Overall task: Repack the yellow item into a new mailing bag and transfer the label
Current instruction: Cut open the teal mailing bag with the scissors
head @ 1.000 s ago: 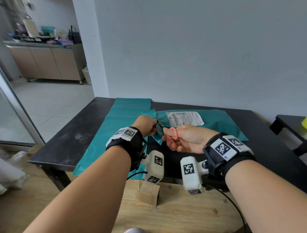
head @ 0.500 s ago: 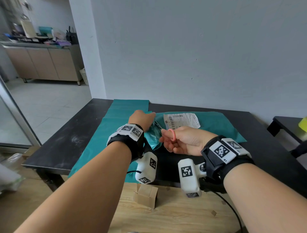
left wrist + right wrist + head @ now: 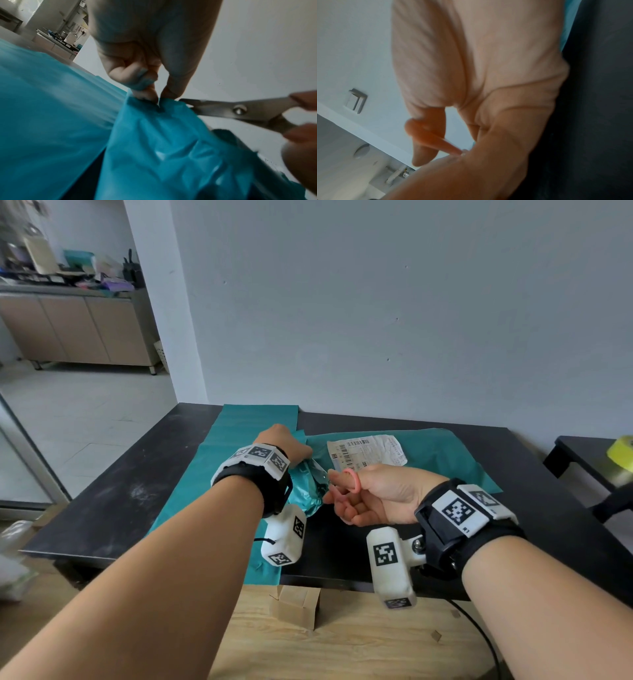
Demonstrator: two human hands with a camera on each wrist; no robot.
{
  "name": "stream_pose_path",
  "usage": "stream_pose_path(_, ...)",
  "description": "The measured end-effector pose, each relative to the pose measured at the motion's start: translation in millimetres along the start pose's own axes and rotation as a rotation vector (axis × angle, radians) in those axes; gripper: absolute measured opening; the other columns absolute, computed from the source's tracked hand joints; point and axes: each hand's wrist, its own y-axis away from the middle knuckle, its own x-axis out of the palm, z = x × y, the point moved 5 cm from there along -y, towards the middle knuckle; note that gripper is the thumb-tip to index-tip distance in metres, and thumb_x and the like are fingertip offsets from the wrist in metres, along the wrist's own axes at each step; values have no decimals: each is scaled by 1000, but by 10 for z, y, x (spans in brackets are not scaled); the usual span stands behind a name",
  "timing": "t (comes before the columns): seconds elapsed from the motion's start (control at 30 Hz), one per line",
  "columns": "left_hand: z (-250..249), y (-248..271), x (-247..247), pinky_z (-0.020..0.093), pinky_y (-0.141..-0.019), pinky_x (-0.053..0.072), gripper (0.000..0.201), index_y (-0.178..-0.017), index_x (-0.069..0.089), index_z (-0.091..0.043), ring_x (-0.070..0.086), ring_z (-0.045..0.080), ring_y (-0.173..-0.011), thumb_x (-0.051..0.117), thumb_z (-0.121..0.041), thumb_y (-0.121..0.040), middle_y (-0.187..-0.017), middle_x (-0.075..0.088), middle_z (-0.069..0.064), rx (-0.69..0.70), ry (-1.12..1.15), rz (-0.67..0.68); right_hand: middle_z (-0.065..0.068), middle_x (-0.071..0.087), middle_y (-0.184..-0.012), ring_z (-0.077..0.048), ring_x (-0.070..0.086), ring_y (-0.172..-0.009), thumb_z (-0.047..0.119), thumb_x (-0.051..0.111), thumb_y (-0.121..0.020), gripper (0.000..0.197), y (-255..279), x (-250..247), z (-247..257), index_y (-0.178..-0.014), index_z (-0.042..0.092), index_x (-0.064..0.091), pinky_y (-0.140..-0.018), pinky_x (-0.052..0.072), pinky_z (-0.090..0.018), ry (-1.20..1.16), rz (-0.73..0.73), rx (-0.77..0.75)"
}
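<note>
A teal mailing bag [image 3: 442, 453] with a white shipping label [image 3: 366, 451] lies on the black table [image 3: 113, 498]. My left hand [image 3: 287, 441] pinches the bag's crumpled left end [image 3: 154, 132] between thumb and fingers [image 3: 147, 93] and lifts it. My right hand [image 3: 363, 498] holds pink-handled scissors [image 3: 356, 481]. Their steel blades [image 3: 223, 108] meet the bag's edge just right of my left fingertips. In the right wrist view the pink scissor handle [image 3: 435, 139] crosses my curled fingers. A second flat teal bag [image 3: 239, 446] lies under my left arm. No yellow item shows inside the bag.
A yellow-green tape roll [image 3: 621, 453] sits on a dark side stand at the far right. A small cardboard box [image 3: 296, 606] stands on the wooden surface below the table's near edge. The grey wall runs right behind the table.
My left hand has slid farther away along the bag's end and gathered it up. The scissors followed, their blades now at the bunched edge.
</note>
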Motion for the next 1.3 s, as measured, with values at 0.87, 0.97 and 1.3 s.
stream_pose_path(0.87,167,267,28,17,-49,53,18,-78,55,-4,55,12,-58,54,-6,-96,-70,56,6,-161,789,286,3,56,-54,-3,50,-46,33,60,-91,29,-149,87,74,-94,4,61,-38,45,-12,2,-178,-126)
stream_pose_path(0.97,151,288,36,18,-50,52,19,-78,54,-5,54,13,-62,49,-2,-96,-72,56,6,-152,827,316,0,57,-60,-6,53,-50,38,59,-90,32,-148,122,101,-91,6,60,-42,49,-15,-61,-125,-112)
stream_pose_path(1.3,196,304,-16,24,-62,47,21,-75,54,-4,51,16,-60,46,0,-94,-70,54,7,-141,823,309,2,53,-57,-3,49,-45,34,57,-93,28,-189,154,161,-95,6,59,-36,44,-12,-46,-157,-126)
